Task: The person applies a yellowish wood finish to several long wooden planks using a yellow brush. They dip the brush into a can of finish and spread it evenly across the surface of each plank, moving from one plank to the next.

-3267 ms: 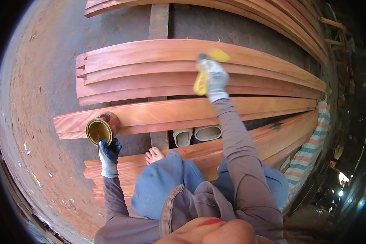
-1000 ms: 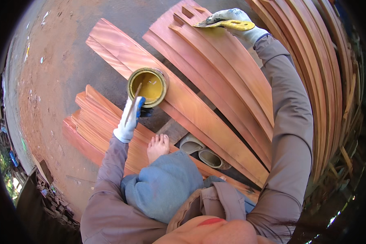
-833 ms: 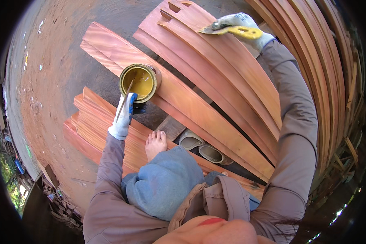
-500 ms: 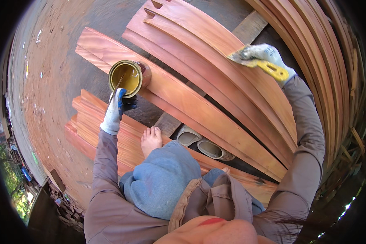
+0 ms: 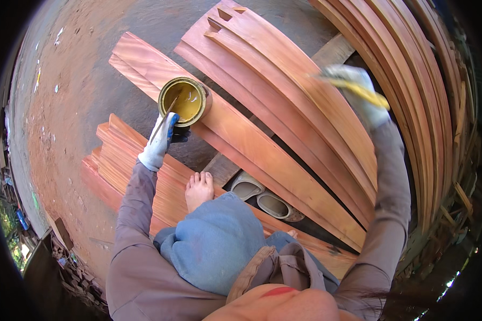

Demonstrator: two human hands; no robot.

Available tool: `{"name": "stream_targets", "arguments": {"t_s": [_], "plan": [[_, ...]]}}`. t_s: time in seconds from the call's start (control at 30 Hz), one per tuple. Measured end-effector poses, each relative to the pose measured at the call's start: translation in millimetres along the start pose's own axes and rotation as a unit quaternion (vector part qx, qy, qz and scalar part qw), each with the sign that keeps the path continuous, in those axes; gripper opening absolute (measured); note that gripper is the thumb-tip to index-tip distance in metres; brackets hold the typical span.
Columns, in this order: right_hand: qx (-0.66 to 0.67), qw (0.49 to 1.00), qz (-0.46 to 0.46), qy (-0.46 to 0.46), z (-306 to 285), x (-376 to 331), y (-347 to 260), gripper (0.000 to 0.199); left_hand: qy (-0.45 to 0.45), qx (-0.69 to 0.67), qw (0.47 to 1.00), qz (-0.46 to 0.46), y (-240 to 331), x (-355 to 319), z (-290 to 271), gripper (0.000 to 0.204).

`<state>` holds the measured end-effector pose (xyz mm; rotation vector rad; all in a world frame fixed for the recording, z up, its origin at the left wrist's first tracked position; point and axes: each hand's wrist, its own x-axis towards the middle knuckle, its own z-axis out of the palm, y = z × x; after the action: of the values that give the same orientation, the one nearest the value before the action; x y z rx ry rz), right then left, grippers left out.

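Note:
My left hand point(image 5: 158, 142), in a white and blue glove, is closed on the near rim of a round metal can point(image 5: 201, 115) with yellowish liquid inside. A thin stick point(image 5: 163, 125) runs from the can across that hand. The can stands over a reddish wooden plank point(image 5: 230, 136). Out to the right, my right hand point(image 5: 359, 93), in a whitish glove, grips a yellow-handled paintbrush point(image 5: 367, 95). Motion smears both. The brush end points left over the edge of the wide grooved boards point(image 5: 284, 80); whether it touches the wood I cannot tell.
More long boards point(image 5: 407, 80) lie stacked along the right. Near my bare foot point(image 5: 200, 190) lie other planks point(image 5: 166, 184) and two pale hollow tube-like pieces point(image 5: 273, 205). A wooden crosspiece point(image 5: 333, 49) shows under the boards. Bare brown ground point(image 5: 85, 80) spreads at left.
The view has shifted slightly. My right hand has swung a little nearer with the paintbrush, its handle now turned more edge-on. My left hand keeps its hold on the can.

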<state>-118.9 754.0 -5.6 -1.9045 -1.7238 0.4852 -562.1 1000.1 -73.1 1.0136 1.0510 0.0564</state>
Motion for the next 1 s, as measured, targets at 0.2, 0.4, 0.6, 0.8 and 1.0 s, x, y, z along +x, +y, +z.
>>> {"name": "stream_targets", "arguments": {"t_s": [0.2, 0.4, 0.6, 0.8, 1.0], "plan": [[-0.109, 0.989, -0.080, -0.057, 68, 202, 23, 0.022, 0.000, -0.012, 1.000, -0.006, 1, -4, 0, 0.037], [-0.034, 0.989, -0.097, -0.103, 78, 186, 27, 0.023, -0.005, -0.006, 1.000, -0.006, -2, -5, -3, 0.032], [0.119, 0.981, -0.135, -0.071, 29, 45, 32, 0.023, -0.030, -0.012, 0.999, 0.014, -8, 1, -7, 0.038], [0.253, 0.965, 0.049, -0.044, 16, -104, 29, 0.016, -0.025, 0.000, 1.000, -0.003, -9, 8, -9, 0.040], [-0.022, 0.968, 0.239, -0.070, -17, -222, -37, 0.019, -0.032, -0.023, 0.999, -0.025, -7, 8, -14, 0.040]]}}
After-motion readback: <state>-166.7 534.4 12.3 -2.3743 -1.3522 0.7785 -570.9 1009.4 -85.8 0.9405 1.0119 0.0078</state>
